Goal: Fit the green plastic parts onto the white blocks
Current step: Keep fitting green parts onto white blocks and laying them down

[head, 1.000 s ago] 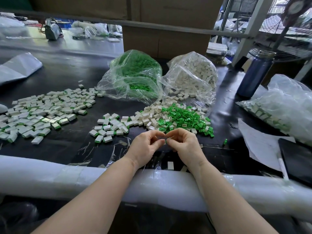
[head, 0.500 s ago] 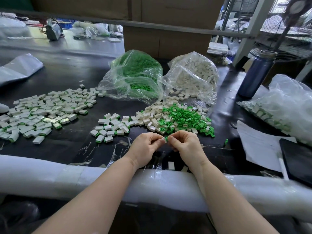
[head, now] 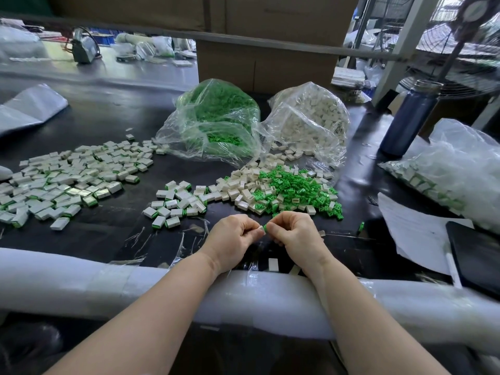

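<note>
Two hands meet at the near edge of a table, left hand beside right hand. Just behind them lies a heap of loose parts, with two filled bags side by side behind that. A wide spread of blocks lies to the left; a bottle, another bag and papers lie right
</note>
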Demonstrator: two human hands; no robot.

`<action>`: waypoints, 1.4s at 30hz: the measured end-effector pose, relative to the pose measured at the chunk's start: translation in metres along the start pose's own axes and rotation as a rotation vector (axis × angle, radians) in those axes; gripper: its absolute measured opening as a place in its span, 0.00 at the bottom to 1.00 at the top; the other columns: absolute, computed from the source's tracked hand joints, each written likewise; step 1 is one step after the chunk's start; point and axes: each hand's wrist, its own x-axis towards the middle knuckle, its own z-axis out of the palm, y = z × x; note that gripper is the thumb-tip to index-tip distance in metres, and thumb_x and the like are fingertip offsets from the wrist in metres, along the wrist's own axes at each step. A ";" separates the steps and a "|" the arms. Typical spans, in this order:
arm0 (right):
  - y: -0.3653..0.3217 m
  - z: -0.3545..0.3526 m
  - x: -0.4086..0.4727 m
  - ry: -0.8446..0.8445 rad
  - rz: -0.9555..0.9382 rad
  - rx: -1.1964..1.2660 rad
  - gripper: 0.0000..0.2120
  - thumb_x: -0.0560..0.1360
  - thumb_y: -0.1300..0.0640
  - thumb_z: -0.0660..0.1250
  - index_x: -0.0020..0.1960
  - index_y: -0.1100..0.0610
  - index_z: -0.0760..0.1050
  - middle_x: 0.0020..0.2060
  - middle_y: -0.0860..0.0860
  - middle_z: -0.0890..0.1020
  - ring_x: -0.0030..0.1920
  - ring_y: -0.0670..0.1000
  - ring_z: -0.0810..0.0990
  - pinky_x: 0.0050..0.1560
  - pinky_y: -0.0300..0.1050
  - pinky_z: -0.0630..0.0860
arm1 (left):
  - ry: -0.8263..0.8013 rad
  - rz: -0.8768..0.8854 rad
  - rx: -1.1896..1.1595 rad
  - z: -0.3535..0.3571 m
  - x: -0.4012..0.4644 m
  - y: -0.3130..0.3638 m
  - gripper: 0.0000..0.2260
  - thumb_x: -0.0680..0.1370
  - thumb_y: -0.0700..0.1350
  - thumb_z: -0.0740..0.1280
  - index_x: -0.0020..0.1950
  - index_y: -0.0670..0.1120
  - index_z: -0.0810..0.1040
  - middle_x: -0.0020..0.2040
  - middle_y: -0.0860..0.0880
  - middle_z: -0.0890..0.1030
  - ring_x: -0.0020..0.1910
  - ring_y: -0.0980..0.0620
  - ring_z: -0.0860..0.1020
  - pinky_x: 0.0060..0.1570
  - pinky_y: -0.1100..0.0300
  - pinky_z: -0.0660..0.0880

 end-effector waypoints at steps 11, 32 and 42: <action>-0.003 -0.002 -0.003 -0.023 0.003 0.016 0.12 0.73 0.65 0.68 0.32 0.54 0.76 0.25 0.46 0.76 0.26 0.40 0.71 0.33 0.35 0.71 | 0.039 0.097 0.117 -0.001 -0.002 0.006 0.07 0.77 0.43 0.66 0.48 0.41 0.82 0.36 0.55 0.72 0.41 0.52 0.74 0.45 0.60 0.70; -0.004 0.001 -0.003 0.086 0.011 0.187 0.08 0.73 0.64 0.69 0.35 0.57 0.78 0.27 0.48 0.79 0.28 0.41 0.75 0.31 0.34 0.73 | 0.064 0.035 -0.070 0.002 0.001 0.003 0.10 0.71 0.42 0.73 0.48 0.50 0.75 0.40 0.47 0.80 0.36 0.54 0.76 0.41 0.67 0.73; -0.007 -0.001 -0.005 0.070 -0.033 0.237 0.05 0.73 0.64 0.69 0.39 0.57 0.78 0.29 0.48 0.80 0.30 0.41 0.76 0.33 0.34 0.74 | 0.087 0.006 -0.188 0.001 0.004 -0.001 0.08 0.76 0.43 0.67 0.53 0.44 0.82 0.47 0.50 0.82 0.49 0.55 0.78 0.54 0.66 0.72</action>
